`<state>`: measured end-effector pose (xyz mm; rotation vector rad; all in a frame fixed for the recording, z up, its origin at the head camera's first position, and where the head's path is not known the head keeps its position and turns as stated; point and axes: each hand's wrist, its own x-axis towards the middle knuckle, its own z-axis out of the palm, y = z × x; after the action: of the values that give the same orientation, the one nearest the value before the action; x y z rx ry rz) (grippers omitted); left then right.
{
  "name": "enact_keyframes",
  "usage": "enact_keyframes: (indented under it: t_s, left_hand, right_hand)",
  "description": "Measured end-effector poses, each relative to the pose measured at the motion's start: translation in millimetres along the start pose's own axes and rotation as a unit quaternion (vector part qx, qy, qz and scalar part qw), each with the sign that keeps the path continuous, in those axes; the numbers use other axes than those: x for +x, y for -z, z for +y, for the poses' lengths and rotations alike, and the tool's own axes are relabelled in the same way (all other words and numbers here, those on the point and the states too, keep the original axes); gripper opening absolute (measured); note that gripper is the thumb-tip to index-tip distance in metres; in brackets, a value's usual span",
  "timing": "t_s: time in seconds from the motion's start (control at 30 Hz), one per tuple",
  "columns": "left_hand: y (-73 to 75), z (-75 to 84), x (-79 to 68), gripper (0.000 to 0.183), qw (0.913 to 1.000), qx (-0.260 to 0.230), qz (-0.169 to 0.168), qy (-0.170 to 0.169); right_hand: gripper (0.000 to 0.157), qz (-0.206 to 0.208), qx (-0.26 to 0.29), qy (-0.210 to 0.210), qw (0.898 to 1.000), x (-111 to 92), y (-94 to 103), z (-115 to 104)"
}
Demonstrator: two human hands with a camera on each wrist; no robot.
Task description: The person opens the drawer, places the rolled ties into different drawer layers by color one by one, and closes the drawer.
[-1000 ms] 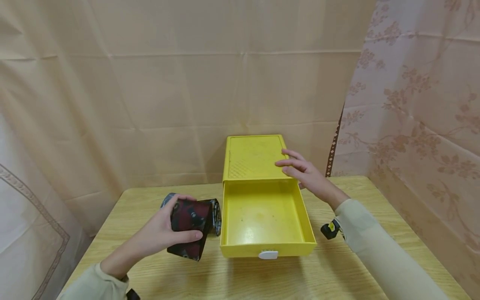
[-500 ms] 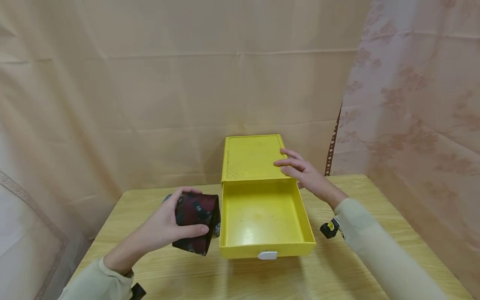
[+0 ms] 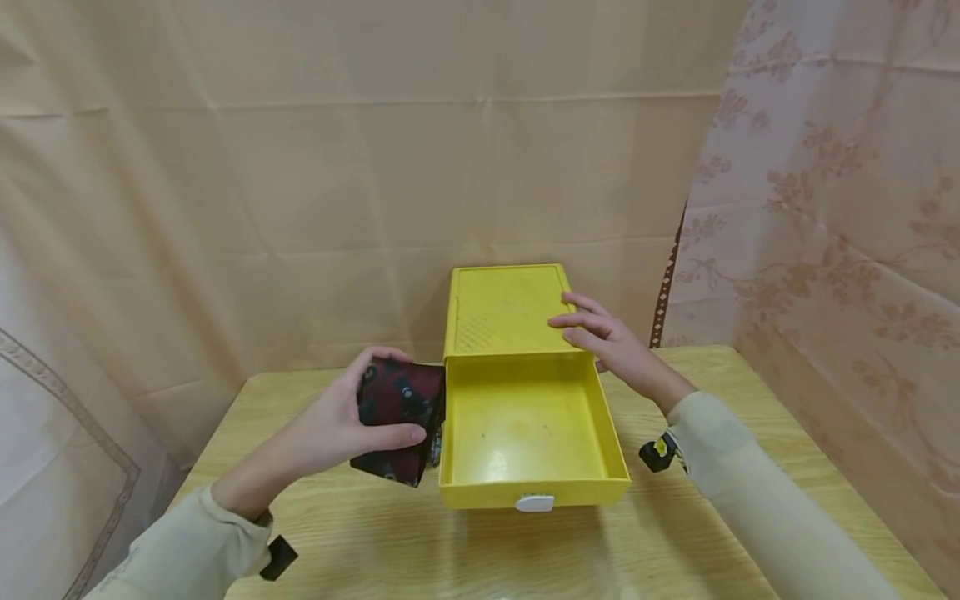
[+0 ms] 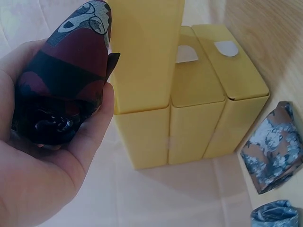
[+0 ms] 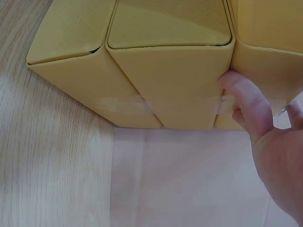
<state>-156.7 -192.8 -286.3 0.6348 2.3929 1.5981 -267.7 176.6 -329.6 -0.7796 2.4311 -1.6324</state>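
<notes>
My left hand point(image 3: 322, 437) grips a rolled necktie point(image 3: 401, 392), dark red and black with a pattern, beside the left wall of a pulled-out yellow drawer point(image 3: 525, 497). Fingers curl around its far side, and the thumb lies across its front. In the left wrist view the necktie point(image 4: 61, 71) shows a shiny black underside. My right hand point(image 3: 618, 350) rests at the right edge of the yellow cabinet's top point(image 3: 513, 308), fingers spread and lightly bent. Against the cabinet's side, the right wrist view shows the right hand's fingertips point(image 5: 232, 80).
The cabinet has three stacked drawers; the lower two point(image 4: 196, 71) are closed, with white handles. A brown-and-blue floral fabric bundle point(image 4: 274, 146) and a grey-blue roll point(image 4: 275, 215) lie on the wooden table point(image 3: 360, 542) left of it. A beige curtain point(image 3: 337, 183) hangs behind.
My left hand has carried the necktie up and to the right, toward the drawer's left wall. My right hand has kept its place on the cabinet, and the drawer has stayed out.
</notes>
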Motion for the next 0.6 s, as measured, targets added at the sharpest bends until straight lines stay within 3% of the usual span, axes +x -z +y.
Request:
enact_keyframes:
  t_s: [0.17,0.4,0.6]
  left_hand:
    - [1.3,10.3,1.0,0.073,0.9999,0.009,0.007,-0.008]
    - [-2.6,24.7,6.1,0.072,0.9997,-0.015,0.011,-0.013]
    - [-11.4,36.9,12.7,0.071,0.9981,-0.047,0.012,-0.038]
  right_hand:
    - [0.034,0.002,0.001,0.000,1.000,-3.0,1.4,-0.7]
    - [0.032,0.004,0.006,0.006,1.000,4.5,3.5,19.7]
    - [0.032,0.011,0.007,0.009,1.000,10.5,1.6,29.9]
